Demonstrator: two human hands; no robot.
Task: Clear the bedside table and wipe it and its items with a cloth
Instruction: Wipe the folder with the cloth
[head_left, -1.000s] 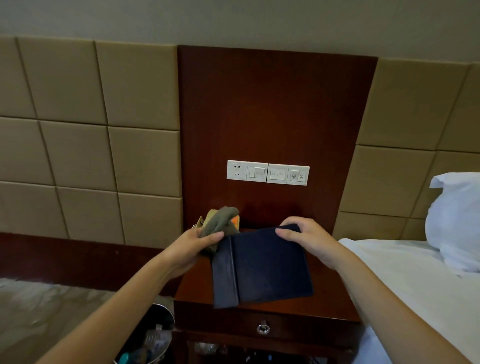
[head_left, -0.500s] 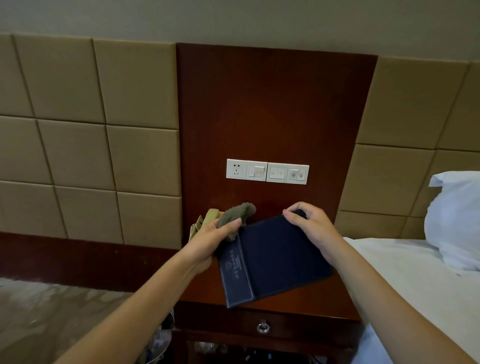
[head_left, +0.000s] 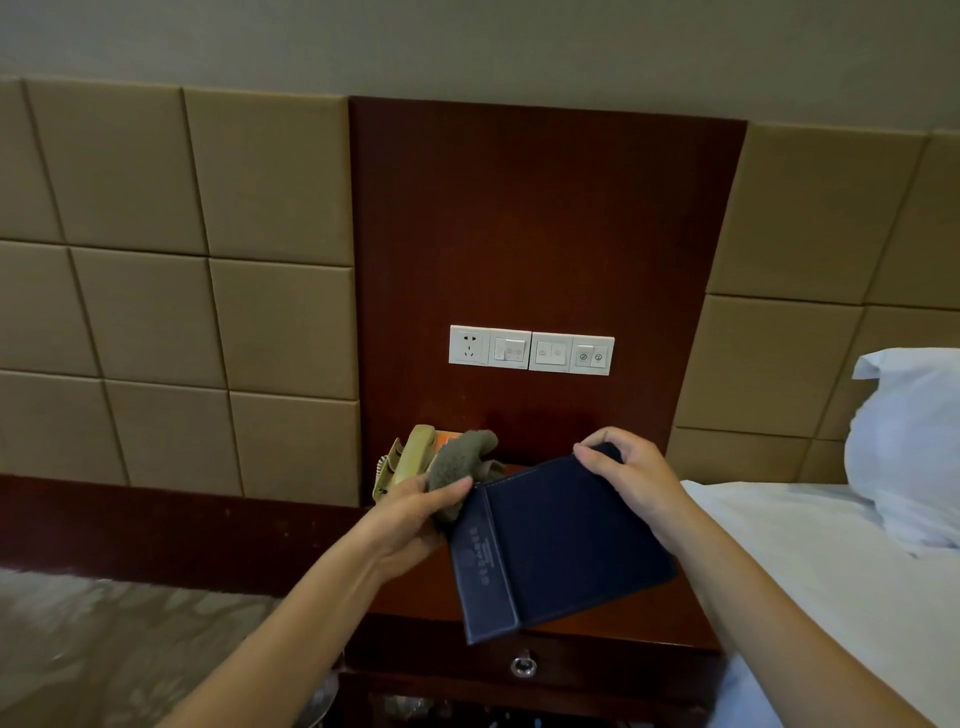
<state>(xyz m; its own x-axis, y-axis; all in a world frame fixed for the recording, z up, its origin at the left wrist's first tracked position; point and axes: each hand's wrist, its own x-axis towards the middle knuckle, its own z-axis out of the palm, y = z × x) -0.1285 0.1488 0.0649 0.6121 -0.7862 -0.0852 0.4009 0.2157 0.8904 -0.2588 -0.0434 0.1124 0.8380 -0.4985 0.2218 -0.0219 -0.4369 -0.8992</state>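
Observation:
A dark blue folder (head_left: 561, 540) with pale lettering on its spine is held tilted above the dark wooden bedside table (head_left: 415, 597). My right hand (head_left: 631, 475) grips the folder's far top corner. My left hand (head_left: 415, 512) holds a bunched olive-grey cloth (head_left: 457, 465) against the folder's upper left corner. A beige telephone (head_left: 408, 457) stands at the table's back left, partly hidden behind the cloth and my left hand.
A white socket and switch panel (head_left: 530, 351) sits on the wooden wall panel above the table. The bed with white sheet (head_left: 805, 561) and pillow (head_left: 909, 441) lies to the right. A drawer knob (head_left: 522, 665) shows on the table's front. Carpet lies at the left.
The folder has been lifted and turned, its right side raised toward the bed and the spine lettering now showing. My left hand with the cloth moved up to the folder's top left corner.

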